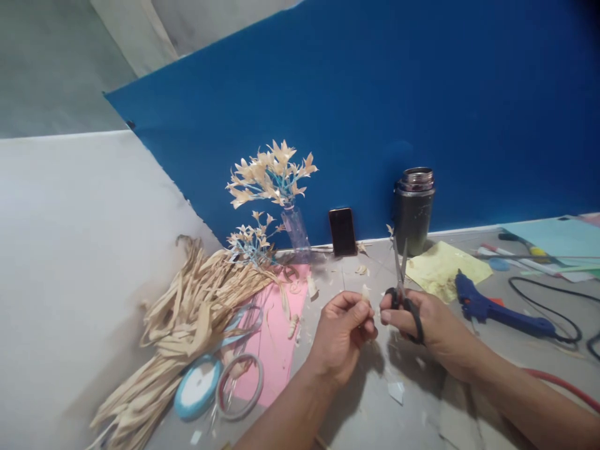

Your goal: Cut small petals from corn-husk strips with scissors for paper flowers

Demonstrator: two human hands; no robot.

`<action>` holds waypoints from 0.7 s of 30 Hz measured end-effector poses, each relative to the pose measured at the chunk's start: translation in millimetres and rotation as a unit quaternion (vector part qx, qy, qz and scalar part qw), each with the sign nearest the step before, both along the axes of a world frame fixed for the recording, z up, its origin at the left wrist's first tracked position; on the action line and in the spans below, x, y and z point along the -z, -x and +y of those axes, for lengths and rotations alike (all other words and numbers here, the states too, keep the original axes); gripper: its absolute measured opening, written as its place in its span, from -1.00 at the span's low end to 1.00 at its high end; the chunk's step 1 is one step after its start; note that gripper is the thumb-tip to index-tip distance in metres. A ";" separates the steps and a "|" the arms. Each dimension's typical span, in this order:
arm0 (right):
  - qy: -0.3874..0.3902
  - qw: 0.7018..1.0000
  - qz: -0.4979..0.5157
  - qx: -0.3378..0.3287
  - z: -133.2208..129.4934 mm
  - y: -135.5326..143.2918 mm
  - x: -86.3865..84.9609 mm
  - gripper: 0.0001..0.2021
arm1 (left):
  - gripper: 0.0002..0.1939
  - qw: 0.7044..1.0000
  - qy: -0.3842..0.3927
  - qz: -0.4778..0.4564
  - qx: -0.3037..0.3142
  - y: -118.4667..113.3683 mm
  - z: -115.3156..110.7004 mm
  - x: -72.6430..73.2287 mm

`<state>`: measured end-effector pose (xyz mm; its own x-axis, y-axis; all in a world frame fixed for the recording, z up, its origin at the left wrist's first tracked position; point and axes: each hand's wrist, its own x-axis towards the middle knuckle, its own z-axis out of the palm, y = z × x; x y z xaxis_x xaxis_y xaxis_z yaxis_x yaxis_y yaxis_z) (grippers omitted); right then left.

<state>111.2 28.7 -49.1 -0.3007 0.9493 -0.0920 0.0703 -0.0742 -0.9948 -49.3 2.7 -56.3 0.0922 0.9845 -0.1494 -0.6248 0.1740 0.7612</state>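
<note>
Between the fingertips of my left hand is a small pale piece of dried husk, pinched upright. My right hand grips black-handled scissors through the loops, with the blades pointing up and slightly apart. The scissors are close to the husk piece but not touching it. Small pale scraps lie on the table around both hands. Beyond my left hand, a clear plastic bottle holds a bunch of cream flowers with blue stems. A smaller bunch lies beside it.
A pile of dried husk strips lies left, near a blue ribbon roll, a tape ring and pink paper. A phone and dark flask stand at the blue wall. At right are yellow paper and a blue glue gun.
</note>
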 end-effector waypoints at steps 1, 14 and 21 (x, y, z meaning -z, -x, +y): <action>0.000 1.000 -0.005 -0.009 -0.4 0.6 -0.3 -0.71 | -0.67 1.000 -0.002 0.002 -0.004 0.2 0.3 -0.2; 0.027 0.997 0.066 0.027 18.1 -7.9 10.4 -0.71 | -0.88 0.911 -0.027 0.397 -0.106 17.6 45.0 7.7; 0.021 0.994 0.101 0.039 27.9 -12.7 14.6 -0.74 | -0.75 0.823 -0.017 0.561 -0.082 15.4 137.9 28.7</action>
